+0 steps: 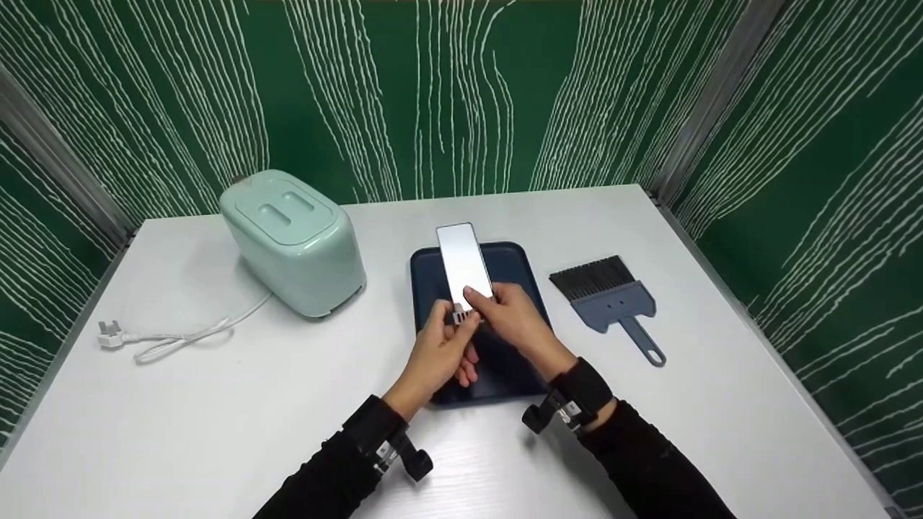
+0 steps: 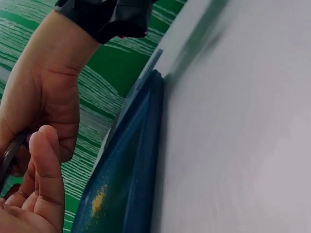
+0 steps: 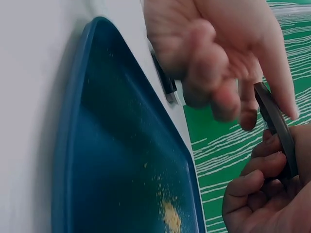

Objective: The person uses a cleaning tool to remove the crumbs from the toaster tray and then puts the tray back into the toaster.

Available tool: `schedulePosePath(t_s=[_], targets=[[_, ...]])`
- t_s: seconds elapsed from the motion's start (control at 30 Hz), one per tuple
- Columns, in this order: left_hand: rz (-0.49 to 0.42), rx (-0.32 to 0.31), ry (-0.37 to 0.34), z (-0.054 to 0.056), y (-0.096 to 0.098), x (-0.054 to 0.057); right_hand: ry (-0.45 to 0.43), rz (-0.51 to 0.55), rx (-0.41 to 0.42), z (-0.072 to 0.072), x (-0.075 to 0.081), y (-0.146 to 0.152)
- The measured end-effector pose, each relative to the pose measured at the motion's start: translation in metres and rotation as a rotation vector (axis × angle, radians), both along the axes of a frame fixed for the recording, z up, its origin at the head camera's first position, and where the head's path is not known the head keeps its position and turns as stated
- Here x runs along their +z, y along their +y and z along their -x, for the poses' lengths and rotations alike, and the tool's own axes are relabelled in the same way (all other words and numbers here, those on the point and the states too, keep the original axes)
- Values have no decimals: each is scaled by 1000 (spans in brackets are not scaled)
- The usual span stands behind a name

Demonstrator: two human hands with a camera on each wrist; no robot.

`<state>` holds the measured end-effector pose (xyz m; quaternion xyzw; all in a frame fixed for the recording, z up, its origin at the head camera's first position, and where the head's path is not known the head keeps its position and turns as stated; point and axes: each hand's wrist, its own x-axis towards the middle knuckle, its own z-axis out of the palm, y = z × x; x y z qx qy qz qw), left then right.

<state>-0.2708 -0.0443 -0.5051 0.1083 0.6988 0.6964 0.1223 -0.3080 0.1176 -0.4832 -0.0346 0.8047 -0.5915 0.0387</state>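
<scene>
A phone (image 1: 464, 261) with a bright white screen is held in both hands over a dark blue tray (image 1: 530, 378). My right hand (image 1: 520, 321) grips its lower right side, thumb across the screen, fingers curled behind it. With thumb and index finger, my left hand (image 1: 436, 352) pinches the lower end, its other fingers hanging below. In the right wrist view the phone (image 3: 277, 127) appears as a thin dark edge between the hands. Yellow crumbs (image 3: 171, 218) lie scattered in the tray, with a small heap toward one end.
A mint-green toaster (image 1: 303, 249) stands at the back left, its white cord (image 1: 195, 337) and plug (image 1: 110, 334) lying on the white table (image 1: 252, 425). Right of the tray lies a grey-blue hand brush (image 1: 616, 306) with black bristles. Green panels (image 1: 548, 50) with white lines enclose the table.
</scene>
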Motion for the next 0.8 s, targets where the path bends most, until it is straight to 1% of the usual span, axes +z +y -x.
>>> schedulePosePath(t_s=[0.13,0.3,0.4,0.5,0.67,0.8], targets=[[36,-34,26,-2,-7,-2,-2,-17,-10,4,0,7],[90,-67,47,-4,-17,-1,-4,-53,-28,8,-1,14],[138,-93,65,-6,-24,0,-12,-72,-26,12,-3,15],[194,-135,82,-10,-28,1,-17,-76,-23,15,-6,16],[297,-211,139,-18,-32,3,-4,-112,-5,20,-8,16],[369,-222,198,-20,-36,3,-14,-149,20,20,-8,12]])
